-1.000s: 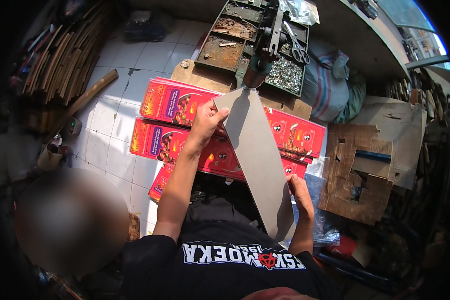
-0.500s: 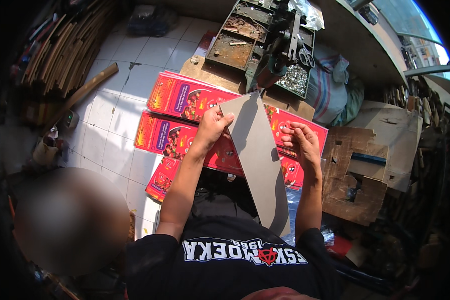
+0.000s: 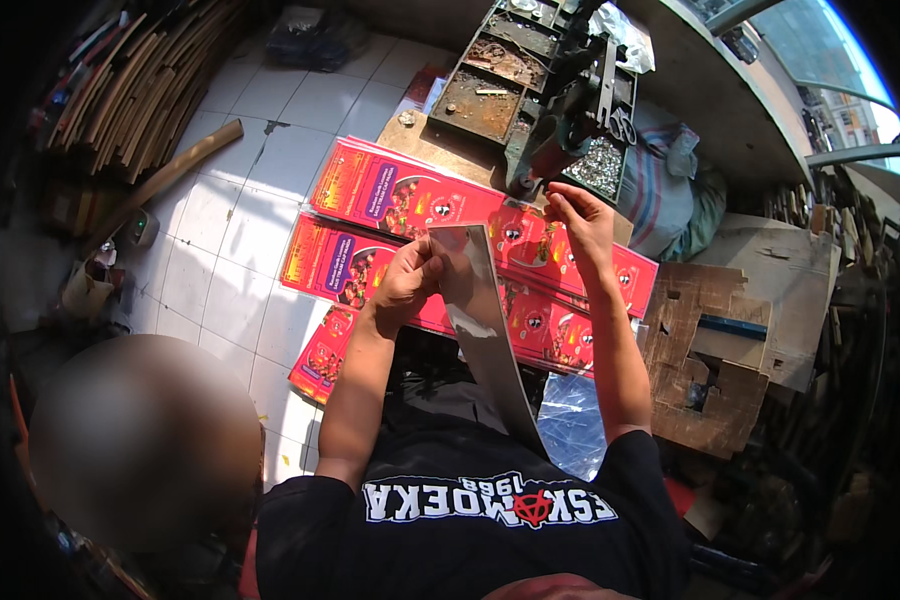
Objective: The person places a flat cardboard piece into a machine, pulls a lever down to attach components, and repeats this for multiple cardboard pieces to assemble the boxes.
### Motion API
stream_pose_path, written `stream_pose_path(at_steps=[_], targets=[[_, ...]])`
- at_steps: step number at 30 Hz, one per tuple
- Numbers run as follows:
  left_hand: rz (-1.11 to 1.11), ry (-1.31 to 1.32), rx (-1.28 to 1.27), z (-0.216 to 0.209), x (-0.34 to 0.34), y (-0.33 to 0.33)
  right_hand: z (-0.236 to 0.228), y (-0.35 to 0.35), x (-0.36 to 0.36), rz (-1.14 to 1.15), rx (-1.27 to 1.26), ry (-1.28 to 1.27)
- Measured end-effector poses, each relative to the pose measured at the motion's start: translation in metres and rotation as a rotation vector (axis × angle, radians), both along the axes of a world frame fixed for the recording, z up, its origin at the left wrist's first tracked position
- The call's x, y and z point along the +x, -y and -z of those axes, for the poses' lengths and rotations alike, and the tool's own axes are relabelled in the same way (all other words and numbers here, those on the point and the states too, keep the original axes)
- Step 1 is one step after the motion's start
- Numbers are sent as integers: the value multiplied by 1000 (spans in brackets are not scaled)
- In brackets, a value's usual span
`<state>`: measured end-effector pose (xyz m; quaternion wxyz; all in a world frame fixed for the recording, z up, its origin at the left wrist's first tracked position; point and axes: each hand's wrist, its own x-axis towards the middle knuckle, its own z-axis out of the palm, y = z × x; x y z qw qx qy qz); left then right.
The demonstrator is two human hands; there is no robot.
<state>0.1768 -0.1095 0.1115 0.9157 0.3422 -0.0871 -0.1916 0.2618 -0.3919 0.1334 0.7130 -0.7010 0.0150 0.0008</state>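
Observation:
My left hand [image 3: 407,282] grips the upper left edge of a long grey board [image 3: 482,330], thumb over its face. The board is tilted, its lower end against my black shirt. My right hand [image 3: 587,232] is raised just below a dark hand press [image 3: 558,145]. Its thumb and fingers are pinched together; whatever is between them is too small to make out. Under both hands lie stacks of red printed boards [image 3: 460,200] with food pictures. Beside the press, a metal tray compartment [image 3: 621,185] holds many small shiny metal pieces [image 3: 600,163].
Scissors [image 3: 622,127] rest by the press. Rusty tray compartments [image 3: 477,105] stand to its left. Cut brown cardboard [image 3: 710,400] lies at right, below a striped sack [image 3: 660,190]. Stacked boards [image 3: 140,90] and a wooden strip [image 3: 185,170] are at far left on white tiles.
My right hand has moved up and left, toward the press. The grey board has turned more edge-on and its top has dropped, with my left hand moving slightly lower.

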Motion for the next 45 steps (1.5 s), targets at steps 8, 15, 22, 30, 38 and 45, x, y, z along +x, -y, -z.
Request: stream_pose_path(at_steps=[8, 15, 22, 30, 38, 45], targets=[[177, 193, -588, 24, 6, 12, 16, -17, 23, 64, -10, -101], [298, 469, -893, 34, 26, 26, 22, -25, 29, 13, -101, -165], [310, 526, -941, 37, 29, 24, 22, -34, 24, 84, -123, -144], [347, 471, -944, 38, 28, 21, 24, -39, 27, 78, -108, -104], [333, 487, -917, 39, 28, 16, 16, -42, 24, 97, -225, -117], [291, 405, -819, 36, 29, 15, 22, -31, 26, 76, -218, -11]])
